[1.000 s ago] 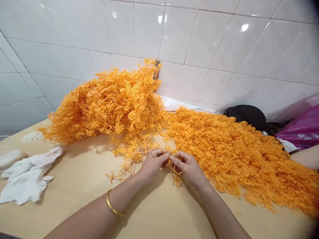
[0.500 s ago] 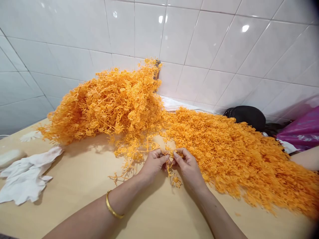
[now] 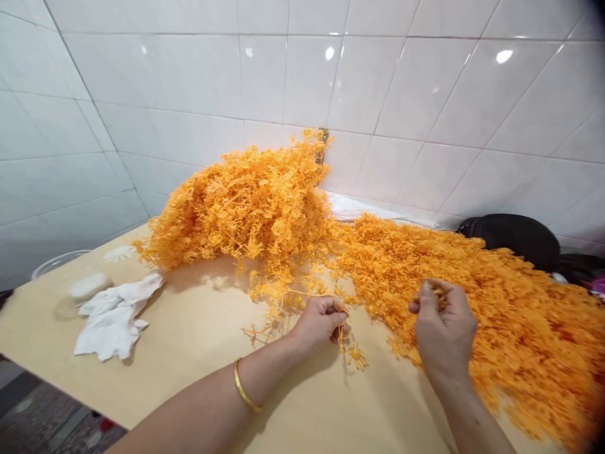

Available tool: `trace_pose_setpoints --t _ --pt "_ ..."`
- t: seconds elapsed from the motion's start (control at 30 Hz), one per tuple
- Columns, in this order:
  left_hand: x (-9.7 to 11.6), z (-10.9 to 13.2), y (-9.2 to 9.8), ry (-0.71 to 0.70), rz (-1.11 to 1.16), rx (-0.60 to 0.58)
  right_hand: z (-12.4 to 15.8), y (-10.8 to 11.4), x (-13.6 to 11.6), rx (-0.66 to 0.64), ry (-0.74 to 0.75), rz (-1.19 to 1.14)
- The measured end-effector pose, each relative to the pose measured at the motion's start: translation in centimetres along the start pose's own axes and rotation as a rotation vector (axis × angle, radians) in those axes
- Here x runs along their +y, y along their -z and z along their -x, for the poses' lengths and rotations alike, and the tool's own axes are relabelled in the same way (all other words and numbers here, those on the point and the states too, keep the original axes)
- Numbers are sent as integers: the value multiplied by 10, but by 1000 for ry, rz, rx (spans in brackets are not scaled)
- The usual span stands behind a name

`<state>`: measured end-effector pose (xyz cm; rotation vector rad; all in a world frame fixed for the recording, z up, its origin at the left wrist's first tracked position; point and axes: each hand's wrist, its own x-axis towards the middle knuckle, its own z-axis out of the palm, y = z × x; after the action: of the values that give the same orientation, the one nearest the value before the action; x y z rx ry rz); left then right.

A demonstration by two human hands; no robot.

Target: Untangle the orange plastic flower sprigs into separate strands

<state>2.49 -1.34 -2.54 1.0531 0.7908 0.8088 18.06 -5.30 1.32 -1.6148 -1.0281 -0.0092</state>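
My left hand (image 3: 322, 322), a gold bangle on its wrist, is closed around a thin orange plastic sprig (image 3: 348, 345) that dangles onto the wooden table (image 3: 198, 340). My right hand (image 3: 443, 325) hovers over the flat heap of small orange plastic pieces (image 3: 496, 315), fingers pinched on a small orange piece. A taller tangled pile of orange plastic sprigs (image 3: 246, 208) lies behind my left hand against the tiled wall.
White cloth gloves (image 3: 113, 312) lie on the table's left side beside a whitish lump (image 3: 89, 285) and a small white flower piece (image 3: 118, 253). A glass bowl rim (image 3: 54, 261) shows at the left edge. A black bag (image 3: 515, 233) sits at the back right.
My right hand has pulled away from my left hand and moved right over the flat heap with a small piece. The camera has swung to the right.
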Motion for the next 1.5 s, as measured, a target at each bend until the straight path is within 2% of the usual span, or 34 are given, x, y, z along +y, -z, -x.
trace_pose_setpoints --t 0.13,0.2,0.23,0.3,0.4,0.47,0.57,0.67,0.77,0.87,0.93,1.07,1.13,1.23,1.3,1.37,1.4,1.5 --pt "2 3 -3 -29 -77 15 -5 0 8 -3 298 451" --pt "4 5 -7 -27 -77 28 1 -5 4 6 388 508" --pt "5 6 -9 -30 -60 36 5 -7 0 -40 417 474" --pt "7 8 -13 -45 -7 46 15 -14 -9 -250 435 309" --pt "8 12 -15 -49 11 36 30 -23 -22 -626 327 59" --pt "10 18 -11 2 -57 -2 38 -27 -28 -747 251 -6" --pt "16 34 2 93 -110 -66 45 -30 -36 -725 220 -9" --pt "23 52 16 168 85 -68 51 -30 -44 -721 239 -16" --pt "28 66 27 239 311 22 61 -26 -48 -805 284 -57" --pt "29 74 34 306 360 145 75 -20 -45 -765 344 -35" --pt "29 79 37 323 379 174 81 -15 -37 -747 444 30" --pt "29 90 41 343 512 170 78 -16 -11 -855 797 223" --pt "28 96 41 359 559 146 67 -22 -2 -805 841 336" --pt "23 105 39 378 561 106 49 -35 -5 -612 715 401" --pt "18 109 37 362 520 101 45 -47 -18 -609 601 280" --pt "13 112 35 322 466 90 49 -62 -36 -735 406 59" --pt "11 114 34 295 435 84 54 -69 -45 -817 258 -69" --pt "10 122 34 223 293 60 69 -90 -64 -1011 -295 -434"
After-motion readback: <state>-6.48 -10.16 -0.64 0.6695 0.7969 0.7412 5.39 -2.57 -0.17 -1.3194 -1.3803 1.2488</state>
